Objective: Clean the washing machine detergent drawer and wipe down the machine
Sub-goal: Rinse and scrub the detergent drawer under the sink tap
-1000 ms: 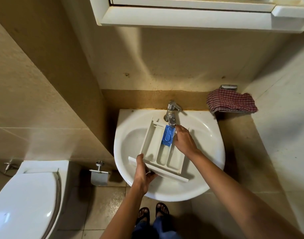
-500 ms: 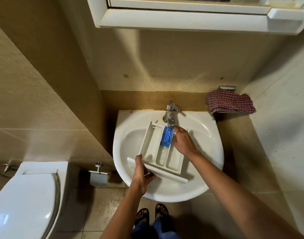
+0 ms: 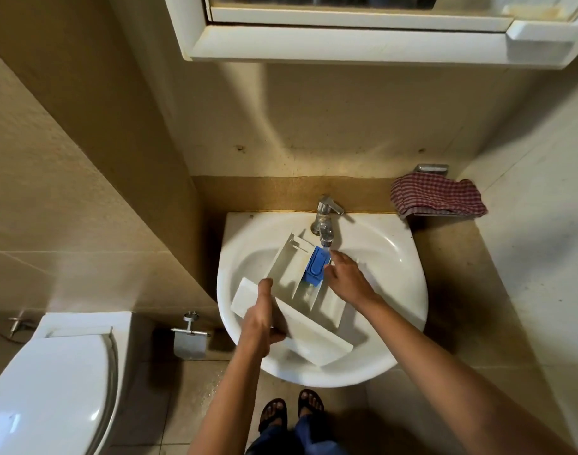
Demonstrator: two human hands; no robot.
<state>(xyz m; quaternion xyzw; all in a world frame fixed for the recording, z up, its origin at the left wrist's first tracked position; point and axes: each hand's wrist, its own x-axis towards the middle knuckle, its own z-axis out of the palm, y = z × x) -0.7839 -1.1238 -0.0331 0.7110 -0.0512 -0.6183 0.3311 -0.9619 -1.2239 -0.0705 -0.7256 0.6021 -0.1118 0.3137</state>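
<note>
A white detergent drawer (image 3: 286,274) lies tilted in the white sink (image 3: 392,257), its far end under the tap (image 3: 325,221). Water runs from the tap onto the drawer's blue insert (image 3: 316,267) and down the middle compartment. My left hand (image 3: 263,320) grips the drawer's front panel (image 3: 309,336), thumb on top. My right hand (image 3: 345,280) rests on the drawer's right side next to the blue insert, fingertips by the water stream. Whether those fingers grip the rim is hidden.
A red checked cloth (image 3: 437,198) lies on the ledge right of the sink. A white cabinet (image 3: 363,31) hangs above. A toilet (image 3: 48,385) and a paper holder (image 3: 190,339) stand at the left. My sandalled feet (image 3: 292,412) are under the sink.
Water now runs from the tap onto the blue insert. The drawer's front end has tipped up and toward me in my left hand. My right hand has stayed beside the insert.
</note>
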